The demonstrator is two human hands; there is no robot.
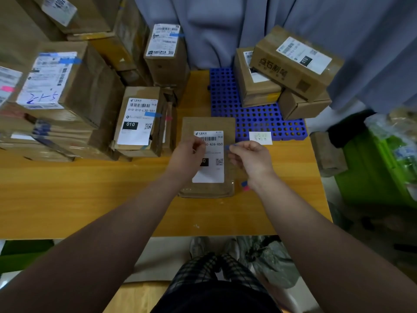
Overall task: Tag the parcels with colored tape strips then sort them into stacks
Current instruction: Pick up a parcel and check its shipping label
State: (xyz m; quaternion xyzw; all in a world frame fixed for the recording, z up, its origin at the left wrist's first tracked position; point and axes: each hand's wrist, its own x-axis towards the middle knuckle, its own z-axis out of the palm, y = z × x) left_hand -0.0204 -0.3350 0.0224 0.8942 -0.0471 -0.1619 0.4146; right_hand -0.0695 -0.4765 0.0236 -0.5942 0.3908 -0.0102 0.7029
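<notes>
A flat brown parcel (208, 125) with a white shipping label lies on the wooden table (90, 188) in front of me. My left hand (187, 157) hovers over the label's left side with its fingers curled. My right hand (250, 158) pinches a short blue tape strip (230, 146) just above the label's right edge. More blue and pink strips (244, 186) stick near the parcel's lower right corner. To the left stand stacks of parcels; one nearby box (140, 120) carries a blue strip on its label.
A blue perforated tray (259, 123) at the back right bears three brown boxes (291, 62). A small white note (260, 138) lies at its front edge. Grey curtain hangs behind. A green bin (372, 168) stands to the right of the table.
</notes>
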